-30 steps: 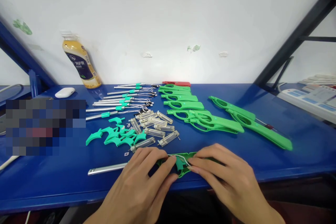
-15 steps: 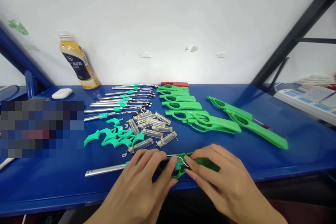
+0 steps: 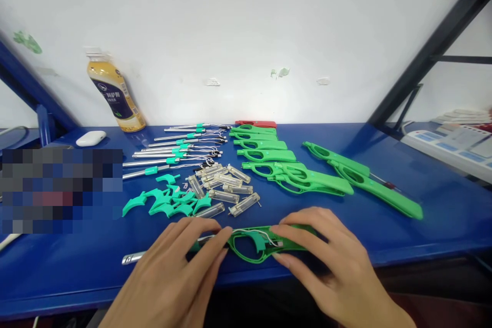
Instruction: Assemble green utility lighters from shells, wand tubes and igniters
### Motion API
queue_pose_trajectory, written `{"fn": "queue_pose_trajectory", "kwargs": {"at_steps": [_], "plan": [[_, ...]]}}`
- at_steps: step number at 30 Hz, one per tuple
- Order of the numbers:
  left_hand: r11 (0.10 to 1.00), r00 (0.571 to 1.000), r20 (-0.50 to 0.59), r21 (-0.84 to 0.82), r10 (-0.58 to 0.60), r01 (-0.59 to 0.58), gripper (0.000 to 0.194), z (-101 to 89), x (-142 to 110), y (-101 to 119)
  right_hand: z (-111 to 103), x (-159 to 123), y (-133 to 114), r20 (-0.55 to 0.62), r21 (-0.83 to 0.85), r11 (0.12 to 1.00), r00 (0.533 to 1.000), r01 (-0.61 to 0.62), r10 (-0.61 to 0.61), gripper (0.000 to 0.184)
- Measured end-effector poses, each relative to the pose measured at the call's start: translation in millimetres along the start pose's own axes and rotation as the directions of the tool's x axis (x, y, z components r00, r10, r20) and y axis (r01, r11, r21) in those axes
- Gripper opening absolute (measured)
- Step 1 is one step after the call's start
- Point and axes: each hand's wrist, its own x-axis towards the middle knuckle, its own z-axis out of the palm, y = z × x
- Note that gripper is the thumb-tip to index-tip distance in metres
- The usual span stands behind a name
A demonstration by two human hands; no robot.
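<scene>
An open green lighter shell (image 3: 238, 254) lies crosswise near the front edge, its trigger loop facing me. Inside it sit a teal trigger (image 3: 260, 241) and white wires (image 3: 246, 230) that run to a small pale end by my right fingertips. To the left a silver lighter tube (image 3: 132, 258) sticks out, partly hidden under my left hand (image 3: 180, 253). That hand pinches the shell's narrow end between thumb and fingers. My right hand (image 3: 326, 251) grips the handle part of the shell, with fingers along its upper edge and thumb below.
Clear fuel tanks (image 3: 226, 196) and teal triggers (image 3: 165, 202) lie piled beyond my left hand. Silver tubes with wires (image 3: 161, 154) are lined up behind. Several green shells (image 3: 269, 155) and a red one (image 3: 255, 123) lie farther back; others (image 3: 376, 192) rest right. A bottle (image 3: 115, 95) leans on the wall.
My left hand has slid left from the trigger to the shell's narrow end, uncovering the loop and trigger. The right fingers have drawn back slightly from the wires.
</scene>
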Motion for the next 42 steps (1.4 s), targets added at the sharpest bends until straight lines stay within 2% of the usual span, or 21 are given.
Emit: {"fn": "queue_pose_trajectory", "kwargs": {"at_steps": [4,9,14,25,28,32,36,40,42], "plan": [[0.999,1.000,0.014,0.045,-0.023,0.022,0.027,-1.2,-6,-9,2,1,-1,0.041,-0.030,1.000,0.999,0.001,0.000,0.029],[0.999,1.000,0.002,0.042,-0.005,0.005,0.047,-0.3,-6,-13,3,-1,2,0.050,-0.018,1.000,0.999,-0.001,0.002,0.027],[1.000,0.999,-0.053,-0.030,0.000,-0.002,0.040,-6.1,6,-13,3,-2,4,0.074,0.035,0.999,0.997,-0.022,0.019,0.025],[0.998,0.997,0.060,-0.046,-0.040,0.043,0.043,-4.7,10,-12,2,3,4,0.043,0.130,0.987,0.995,-0.095,0.090,0.011],[0.998,0.998,0.055,-0.054,-0.039,0.042,0.043,-2.7,9,-13,1,5,4,0.024,0.130,0.987,0.996,-0.094,0.091,0.009],[0.998,0.999,0.036,-0.047,-0.036,0.038,0.042,-1.6,7,-10,-1,5,4,0.024,0.103,0.991,0.997,-0.081,0.079,0.020],[0.992,0.996,-0.004,-0.094,-0.088,0.087,0.024,2.0,8,0,-1,3,5,0.127,0.025,0.999,0.991,-0.046,0.043,0.038],[0.984,0.992,-0.068,-0.145,-0.111,0.100,0.021,9.0,12,5,-1,1,4,0.184,0.015,0.999,0.983,-0.034,0.031,0.034],[0.984,0.994,-0.053,-0.156,-0.094,0.085,0.027,11.7,12,5,-1,2,4,0.176,0.029,0.999,0.984,-0.041,0.035,0.032]]}}
